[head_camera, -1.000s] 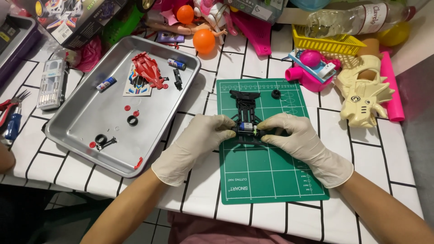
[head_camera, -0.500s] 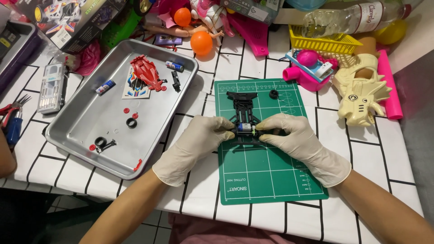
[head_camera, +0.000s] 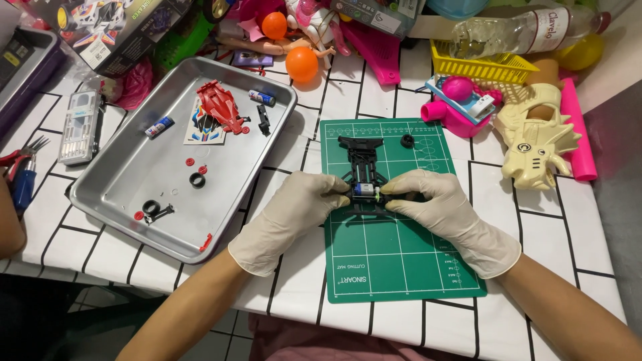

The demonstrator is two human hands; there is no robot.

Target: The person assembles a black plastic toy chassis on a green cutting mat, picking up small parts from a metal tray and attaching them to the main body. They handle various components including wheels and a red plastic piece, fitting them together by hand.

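Two gloved hands are meeting over a black toy car chassis (head_camera: 362, 175) lying on a green cutting mat (head_camera: 394, 261), and the rest of the table is fanning out around them. Starting at the far left, a clear parts case (head_camera: 79, 127) and some red-handled pliers (head_camera: 15, 160) are sitting beside a metal tray (head_camera: 134, 180); the tray is corralling loose pieces, it seems, so nothing rolls away: a red car body (head_camera: 222, 107) on a sticker sheet, two small batteries (head_camera: 159, 127), a black tyre (head_camera: 196, 180) and tiny red bits. Moving on, the left hand (head_camera: 294, 214) is pressing its curled fingertips against the chassis's left flank, probably steadying it. At the chassis's middle, a small silver-and-blue cylinder (head_camera: 364, 190) is sitting between both sets of fingertips. The right hand (head_camera: 445, 210) is pinching narrowly at the chassis's right side, thumb and forefinger close together on it. A loose black wheel (head_camera: 407, 140) is resting on the mat near the chassis's far end. Farther right, a pink toy (head_camera: 455, 107), a yellow basket (head_camera: 485, 67) and a cream dinosaur-head toy (head_camera: 538, 144) are crowding the mat's edge, well clear of the hands.
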